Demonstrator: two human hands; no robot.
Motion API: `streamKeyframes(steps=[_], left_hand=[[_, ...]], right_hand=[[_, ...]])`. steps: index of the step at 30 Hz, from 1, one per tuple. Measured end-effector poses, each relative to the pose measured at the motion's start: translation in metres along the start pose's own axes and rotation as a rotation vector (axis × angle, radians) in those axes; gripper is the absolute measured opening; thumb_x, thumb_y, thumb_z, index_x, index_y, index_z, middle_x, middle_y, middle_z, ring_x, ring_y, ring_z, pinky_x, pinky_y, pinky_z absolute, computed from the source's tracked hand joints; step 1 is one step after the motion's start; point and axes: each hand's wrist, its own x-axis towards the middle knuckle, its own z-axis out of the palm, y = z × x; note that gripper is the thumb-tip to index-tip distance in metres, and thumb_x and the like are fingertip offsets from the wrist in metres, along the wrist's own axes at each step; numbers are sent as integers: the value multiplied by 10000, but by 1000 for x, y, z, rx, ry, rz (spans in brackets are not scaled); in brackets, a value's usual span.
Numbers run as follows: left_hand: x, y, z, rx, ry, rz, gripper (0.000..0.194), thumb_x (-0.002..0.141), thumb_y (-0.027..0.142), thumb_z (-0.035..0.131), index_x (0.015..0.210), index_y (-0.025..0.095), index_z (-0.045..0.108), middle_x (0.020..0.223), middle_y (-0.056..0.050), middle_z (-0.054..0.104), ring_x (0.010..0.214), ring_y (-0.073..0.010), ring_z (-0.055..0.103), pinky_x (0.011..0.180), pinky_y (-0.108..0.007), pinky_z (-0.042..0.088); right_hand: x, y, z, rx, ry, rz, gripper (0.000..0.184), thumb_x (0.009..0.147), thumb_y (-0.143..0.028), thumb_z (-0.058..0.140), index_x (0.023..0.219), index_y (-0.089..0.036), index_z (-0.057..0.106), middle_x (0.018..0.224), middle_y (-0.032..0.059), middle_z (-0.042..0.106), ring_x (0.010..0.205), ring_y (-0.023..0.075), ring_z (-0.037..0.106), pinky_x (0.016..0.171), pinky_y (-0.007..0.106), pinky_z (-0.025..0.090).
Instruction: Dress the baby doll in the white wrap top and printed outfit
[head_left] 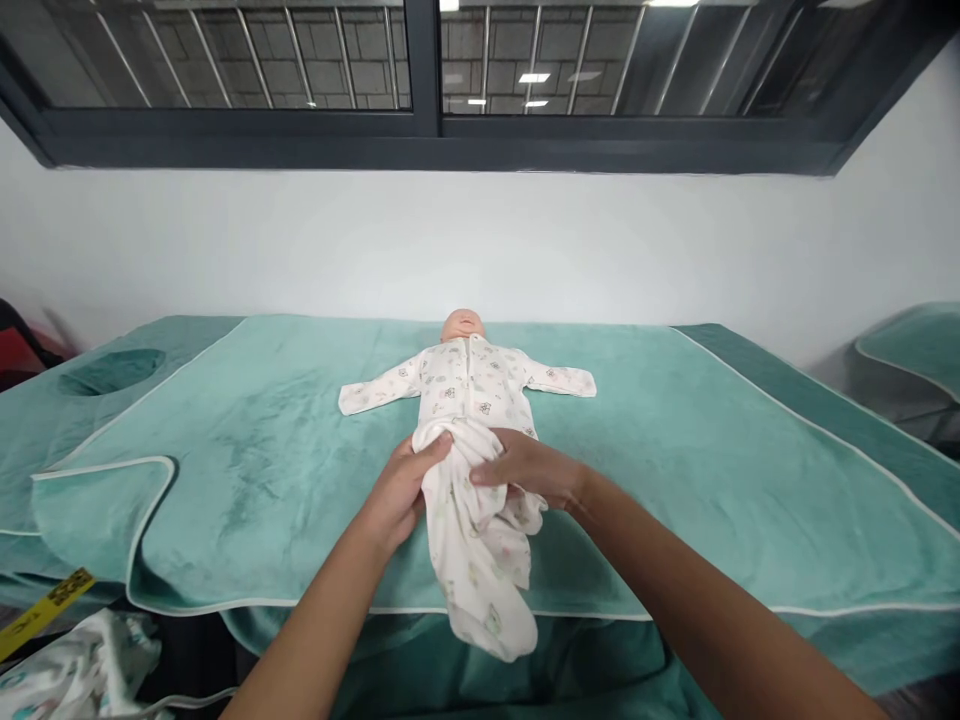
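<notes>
A baby doll (462,322) lies on its back with its head toward the wall and its arms spread. It wears a white long-sleeved top (472,378) with a small print and a front opening. White printed baby pants (480,590) are bunched at the doll's lower body, and their loose end hangs toward me. My left hand (409,485) grips the gathered edge on the left, thumb on top. On the right, my right hand (529,468) has its fingers closed on the same fabric. The doll's legs are hidden by the cloth and my hands.
The doll rests on a green towel cover (247,500) with white edging, over a massage bed with a face hole (112,372). At lower left are a patterned cloth (86,665) and a yellow strip (46,612). A white wall (480,240) and window stand behind.
</notes>
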Motion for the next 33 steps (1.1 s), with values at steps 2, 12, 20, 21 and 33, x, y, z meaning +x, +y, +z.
streamKeyframes(steps=[2,12,20,21,33], left_hand=[[2,-3,4,-12,102,21,523,706,471,759,1076,117,655,944,-112,737,774,-230,692,707,-309,536],[-14,-6,-17,198,-263,-121,510,611,303,859,1058,111,704,963,-104,740,855,-223,677,738,-261,517],[-5,-24,-3,-153,145,60,501,696,401,785,1096,116,684,922,-107,740,832,-225,695,799,-323,539],[-6,-24,0,-164,163,47,520,692,408,787,1110,118,679,918,-106,740,835,-228,696,794,-324,542],[-98,-91,34,-140,552,-95,675,787,510,651,1383,229,501,1268,-99,649,1136,-293,634,908,-345,558]], right_hand=[[-1,0,0,-152,-72,88,368,608,-326,848,890,-143,700,768,13,686,717,157,629,682,268,499],[2,19,0,232,248,-68,266,721,-318,730,908,-132,695,840,50,695,755,168,634,704,276,496],[-5,8,3,-181,-99,73,530,655,-417,821,1108,-181,680,979,50,700,925,217,648,809,330,511],[-4,8,4,-181,-77,61,542,660,-427,816,1121,-179,674,995,57,700,938,223,648,815,336,513],[-3,8,8,-854,-51,-116,209,794,-379,639,813,-173,670,872,22,698,821,191,620,666,261,418]])
